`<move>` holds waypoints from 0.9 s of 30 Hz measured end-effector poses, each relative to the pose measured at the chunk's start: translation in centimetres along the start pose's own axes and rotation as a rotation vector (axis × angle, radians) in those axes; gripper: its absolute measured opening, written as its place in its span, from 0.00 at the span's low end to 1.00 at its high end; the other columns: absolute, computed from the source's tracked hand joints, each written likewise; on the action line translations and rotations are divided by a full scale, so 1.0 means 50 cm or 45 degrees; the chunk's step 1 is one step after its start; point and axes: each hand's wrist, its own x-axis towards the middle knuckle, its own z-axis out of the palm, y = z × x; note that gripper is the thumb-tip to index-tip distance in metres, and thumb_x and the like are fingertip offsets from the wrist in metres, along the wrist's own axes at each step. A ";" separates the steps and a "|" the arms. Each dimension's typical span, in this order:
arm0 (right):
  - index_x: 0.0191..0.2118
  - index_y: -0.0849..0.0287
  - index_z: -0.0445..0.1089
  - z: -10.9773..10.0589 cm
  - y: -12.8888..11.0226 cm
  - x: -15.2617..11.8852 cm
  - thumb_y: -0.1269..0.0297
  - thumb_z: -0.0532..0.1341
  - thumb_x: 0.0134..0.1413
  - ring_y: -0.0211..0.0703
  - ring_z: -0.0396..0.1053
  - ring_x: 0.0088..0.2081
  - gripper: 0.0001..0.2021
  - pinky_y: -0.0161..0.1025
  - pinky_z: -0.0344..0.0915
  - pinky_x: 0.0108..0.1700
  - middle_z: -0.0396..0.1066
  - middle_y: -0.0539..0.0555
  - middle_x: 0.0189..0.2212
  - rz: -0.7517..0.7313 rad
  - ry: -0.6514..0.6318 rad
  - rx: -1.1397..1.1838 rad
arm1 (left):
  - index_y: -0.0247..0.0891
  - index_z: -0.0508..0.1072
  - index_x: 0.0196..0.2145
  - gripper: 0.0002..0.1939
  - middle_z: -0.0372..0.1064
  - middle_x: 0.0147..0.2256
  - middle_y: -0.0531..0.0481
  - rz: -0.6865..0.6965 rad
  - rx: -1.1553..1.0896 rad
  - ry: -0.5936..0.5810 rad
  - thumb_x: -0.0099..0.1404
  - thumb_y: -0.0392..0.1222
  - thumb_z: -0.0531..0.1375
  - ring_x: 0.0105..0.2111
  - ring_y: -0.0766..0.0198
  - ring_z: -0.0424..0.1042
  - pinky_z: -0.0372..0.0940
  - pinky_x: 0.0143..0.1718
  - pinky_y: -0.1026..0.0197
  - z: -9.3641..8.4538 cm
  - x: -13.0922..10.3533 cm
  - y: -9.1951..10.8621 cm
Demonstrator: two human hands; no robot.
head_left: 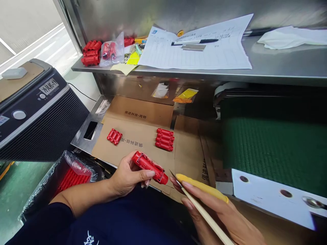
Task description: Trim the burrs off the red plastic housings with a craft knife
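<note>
My left hand point(127, 175) is closed around a red plastic cylinder point(148, 166) with cut-outs along its side, held tilted above the cardboard. In my right hand point(212, 204) is a slim, pale wooden-handled tool point(204, 213) with a dark pointed tip, pinched between thumb and fingers. The tip is close to the cylinder's lower right end; whether they touch I cannot tell. A yellow finger cover point(201, 186) sits on one finger of that hand. Beyond my hands, several similar red pieces point(165, 139) lie in a row on the cardboard, and a smaller group point(114, 136) lies to their left.
Flattened cardboard point(143, 127) covers the worktop, with a phone point(91, 130) at its left. A green conveyor belt point(273, 146) runs at right. Above, a metal shelf point(270, 64) carries paper sheets point(196, 56), a pen and red parts. A lined bin point(74, 177) of red pieces stands lower left.
</note>
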 end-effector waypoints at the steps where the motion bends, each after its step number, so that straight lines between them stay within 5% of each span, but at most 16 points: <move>1: 0.56 0.55 0.72 -0.002 -0.001 -0.002 0.70 0.63 0.64 0.39 0.78 0.45 0.16 0.32 0.74 0.52 0.78 0.55 0.50 -0.022 -0.008 0.019 | 0.34 0.67 0.37 0.27 0.77 0.33 0.46 0.001 0.007 -0.017 0.51 0.49 0.77 0.19 0.74 0.66 0.59 0.19 0.69 0.001 0.000 0.001; 9: 0.56 0.46 0.74 0.007 0.005 -0.010 0.63 0.63 0.63 0.42 0.79 0.43 0.17 0.35 0.79 0.44 0.78 0.49 0.49 0.082 -0.033 0.006 | 0.34 0.70 0.39 0.24 0.75 0.33 0.49 0.043 0.041 -0.060 0.53 0.47 0.76 0.19 0.74 0.67 0.60 0.19 0.70 -0.003 0.000 -0.003; 20: 0.58 0.55 0.70 0.012 -0.001 -0.008 0.75 0.64 0.60 0.43 0.79 0.46 0.22 0.36 0.77 0.52 0.78 0.56 0.50 -0.050 -0.037 0.019 | 0.35 0.69 0.40 0.21 0.77 0.40 0.46 0.162 0.002 -0.075 0.56 0.42 0.75 0.21 0.75 0.70 0.63 0.20 0.70 -0.013 0.000 -0.017; 27: 0.46 0.53 0.71 0.027 0.019 0.001 0.61 0.59 0.68 0.39 0.80 0.31 0.06 0.28 0.77 0.35 0.81 0.50 0.36 0.167 -0.099 0.064 | 0.36 0.67 0.40 0.23 0.77 0.40 0.47 0.137 0.027 -0.047 0.55 0.44 0.75 0.21 0.74 0.71 0.65 0.20 0.70 -0.013 0.001 -0.021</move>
